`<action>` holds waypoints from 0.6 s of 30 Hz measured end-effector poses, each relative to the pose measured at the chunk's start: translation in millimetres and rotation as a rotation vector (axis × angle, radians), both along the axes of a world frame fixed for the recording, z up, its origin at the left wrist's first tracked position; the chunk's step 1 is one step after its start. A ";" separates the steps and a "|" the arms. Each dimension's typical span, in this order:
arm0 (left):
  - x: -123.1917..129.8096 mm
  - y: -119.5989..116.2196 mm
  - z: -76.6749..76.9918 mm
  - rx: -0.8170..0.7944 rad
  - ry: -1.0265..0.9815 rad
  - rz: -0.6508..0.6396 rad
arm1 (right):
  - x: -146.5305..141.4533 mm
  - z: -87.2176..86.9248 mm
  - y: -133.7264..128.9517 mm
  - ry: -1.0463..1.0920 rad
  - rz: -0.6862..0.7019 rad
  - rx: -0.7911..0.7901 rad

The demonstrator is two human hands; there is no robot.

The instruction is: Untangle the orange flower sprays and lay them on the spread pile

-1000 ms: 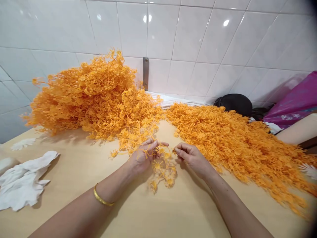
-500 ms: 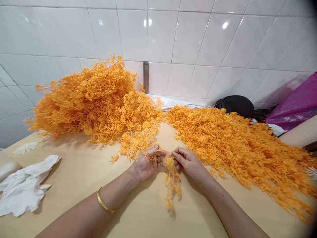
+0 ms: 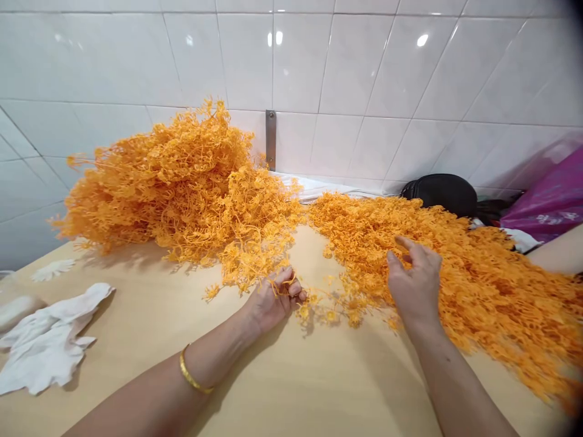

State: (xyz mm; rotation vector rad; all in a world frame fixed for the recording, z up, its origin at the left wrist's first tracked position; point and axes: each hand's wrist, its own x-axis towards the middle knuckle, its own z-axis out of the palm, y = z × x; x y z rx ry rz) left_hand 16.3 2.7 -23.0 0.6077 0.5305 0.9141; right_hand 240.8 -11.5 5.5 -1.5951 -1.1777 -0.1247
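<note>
The left hand (image 3: 272, 299), a gold bangle on its wrist, is curled shut around the near end of a thin orange plastic sprig strung with small flower-like tips (image 3: 319, 306), which lies on the pale wooden tabletop (image 3: 291, 388) just right of the fist. The sprig's long axis runs roughly left to right across the table, its free end pointing towards the flat, spread-out heap of orange plastic sprigs (image 3: 478, 279) on the right. The right hand (image 3: 415, 280) hovers over that heap's near edge, fingers loosely open and holding nothing. I judge this the sorting step, one piece pinched off and laid aside; the next move calls for a fine pinch on a single strand without dragging its tangled neighbours. A taller bushy mound of orange plastic stems (image 3: 182, 182) stands behind, against the white tiled wall.
</note>
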 end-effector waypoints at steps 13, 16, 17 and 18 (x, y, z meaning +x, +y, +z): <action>-1.1 -7.4 11.6 0.312 0.377 0.102 | -63.1 -1.7 -28.9 -0.293 0.788 -0.475; -4.4 -1.9 7.5 0.287 0.466 0.234 | -52.5 2.5 -24.6 -0.100 0.715 -0.462; -5.5 -0.5 6.3 0.275 0.482 0.266 | -48.8 3.9 -23.2 -0.019 0.700 -0.460; -6.5 0.5 5.6 0.267 0.494 0.288 | -45.8 5.0 -21.9 0.060 0.694 -0.456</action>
